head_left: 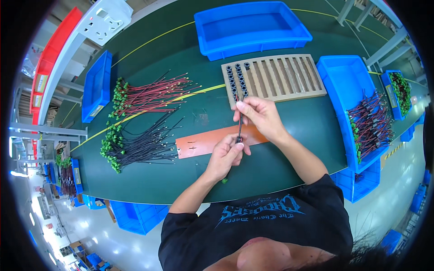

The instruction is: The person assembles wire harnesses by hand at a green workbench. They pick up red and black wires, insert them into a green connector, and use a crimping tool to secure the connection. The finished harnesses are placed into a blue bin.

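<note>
A short black wire [240, 127] stretches upright between my two hands. My left hand [224, 154] is closed on its lower end, where a small black fitting shows at the fingertips. Above it, my right hand [263, 118] pinches the wire's upper part. Both hands hover over an orange strip [199, 142] with dark slots. Just beyond my right hand is a slotted tan rack [289, 94], its left slots holding several black round connectors [238, 77]. Left of my hands lie a bundle of black wires [147, 142] and a bundle of red wires [153, 94], both with green ends.
An empty blue bin [253, 45] stands at the back. At right, a blue bin [337, 77] holds assembled wire bundles [368, 124]. A smaller blue bin [97, 86] is at the left. A green scrap [224, 180] lies near the front edge of the green table [280, 171].
</note>
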`<action>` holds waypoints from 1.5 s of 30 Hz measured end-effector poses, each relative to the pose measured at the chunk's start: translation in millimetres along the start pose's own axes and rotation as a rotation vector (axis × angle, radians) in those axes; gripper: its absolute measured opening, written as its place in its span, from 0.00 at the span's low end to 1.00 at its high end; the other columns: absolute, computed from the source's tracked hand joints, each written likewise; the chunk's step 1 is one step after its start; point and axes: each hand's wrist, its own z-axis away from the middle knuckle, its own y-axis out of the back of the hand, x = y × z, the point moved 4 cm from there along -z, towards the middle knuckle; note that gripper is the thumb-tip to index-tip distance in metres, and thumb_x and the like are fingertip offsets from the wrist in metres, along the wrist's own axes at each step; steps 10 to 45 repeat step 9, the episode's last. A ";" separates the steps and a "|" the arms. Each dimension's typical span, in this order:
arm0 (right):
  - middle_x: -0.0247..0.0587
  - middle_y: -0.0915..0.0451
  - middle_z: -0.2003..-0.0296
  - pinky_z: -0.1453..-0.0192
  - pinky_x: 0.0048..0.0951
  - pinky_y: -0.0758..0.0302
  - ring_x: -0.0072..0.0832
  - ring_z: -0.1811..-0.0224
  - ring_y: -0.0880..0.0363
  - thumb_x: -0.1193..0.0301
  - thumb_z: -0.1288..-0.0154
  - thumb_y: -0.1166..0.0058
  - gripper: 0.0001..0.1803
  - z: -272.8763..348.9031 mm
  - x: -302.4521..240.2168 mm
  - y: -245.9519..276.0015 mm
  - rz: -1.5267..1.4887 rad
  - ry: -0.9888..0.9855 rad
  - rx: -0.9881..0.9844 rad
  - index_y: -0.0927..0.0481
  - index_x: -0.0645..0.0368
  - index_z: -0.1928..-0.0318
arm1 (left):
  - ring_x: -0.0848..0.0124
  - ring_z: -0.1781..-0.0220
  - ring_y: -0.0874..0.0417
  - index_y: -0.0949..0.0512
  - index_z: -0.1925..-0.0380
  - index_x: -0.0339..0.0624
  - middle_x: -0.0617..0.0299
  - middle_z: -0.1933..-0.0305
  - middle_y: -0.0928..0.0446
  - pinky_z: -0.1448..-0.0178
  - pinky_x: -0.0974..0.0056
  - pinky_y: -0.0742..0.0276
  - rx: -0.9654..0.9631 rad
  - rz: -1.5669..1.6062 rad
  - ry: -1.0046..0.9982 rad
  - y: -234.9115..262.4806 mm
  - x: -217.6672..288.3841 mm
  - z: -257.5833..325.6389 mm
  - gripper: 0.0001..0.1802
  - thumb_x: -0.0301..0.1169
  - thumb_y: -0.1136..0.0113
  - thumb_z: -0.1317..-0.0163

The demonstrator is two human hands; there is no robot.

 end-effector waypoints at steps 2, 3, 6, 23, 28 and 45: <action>0.36 0.14 0.67 0.68 0.17 0.28 0.14 0.72 0.24 0.65 0.19 0.46 0.14 12.5 12.8 2.1 -0.033 -0.037 0.001 0.15 0.65 0.55 | 0.81 0.76 0.34 0.31 0.36 0.38 0.53 0.59 0.20 0.73 0.74 0.37 -0.034 -0.032 0.069 0.7 -12.3 2.3 0.17 0.34 0.52 0.18; 0.36 0.14 0.66 0.69 0.16 0.28 0.13 0.72 0.24 0.65 0.19 0.46 0.14 18.8 16.5 2.7 -0.061 -0.071 0.010 0.16 0.65 0.55 | 0.81 0.76 0.34 0.31 0.38 0.38 0.54 0.58 0.20 0.73 0.74 0.35 -0.048 -0.020 0.075 0.2 -15.8 2.8 0.16 0.33 0.51 0.19; 0.38 0.13 0.66 0.72 0.16 0.28 0.14 0.73 0.23 0.65 0.18 0.47 0.14 28.0 27.1 6.8 -0.130 -0.131 0.029 0.17 0.64 0.54 | 0.81 0.76 0.32 0.30 0.42 0.38 0.55 0.55 0.20 0.72 0.74 0.33 -0.081 0.010 0.100 -0.2 -23.1 5.2 0.13 0.32 0.49 0.19; 0.42 0.13 0.63 0.71 0.18 0.26 0.16 0.73 0.21 0.65 0.18 0.48 0.13 30.5 33.7 10.7 -0.154 -0.150 0.017 0.17 0.63 0.52 | 0.80 0.77 0.31 0.30 0.41 0.39 0.54 0.54 0.20 0.72 0.73 0.32 -0.104 0.044 0.132 2.9 -26.8 7.6 0.13 0.33 0.49 0.19; 0.42 0.13 0.63 0.71 0.18 0.26 0.16 0.73 0.21 0.65 0.18 0.48 0.13 30.5 33.7 10.7 -0.154 -0.150 0.017 0.17 0.63 0.52 | 0.80 0.77 0.31 0.30 0.41 0.39 0.54 0.54 0.20 0.72 0.73 0.32 -0.104 0.044 0.132 2.9 -26.8 7.6 0.13 0.33 0.49 0.19; 0.42 0.13 0.63 0.71 0.18 0.26 0.16 0.73 0.21 0.65 0.18 0.48 0.13 30.5 33.7 10.7 -0.154 -0.150 0.017 0.17 0.63 0.52 | 0.80 0.77 0.31 0.30 0.41 0.39 0.54 0.54 0.20 0.72 0.73 0.32 -0.104 0.044 0.132 2.9 -26.8 7.6 0.13 0.33 0.49 0.19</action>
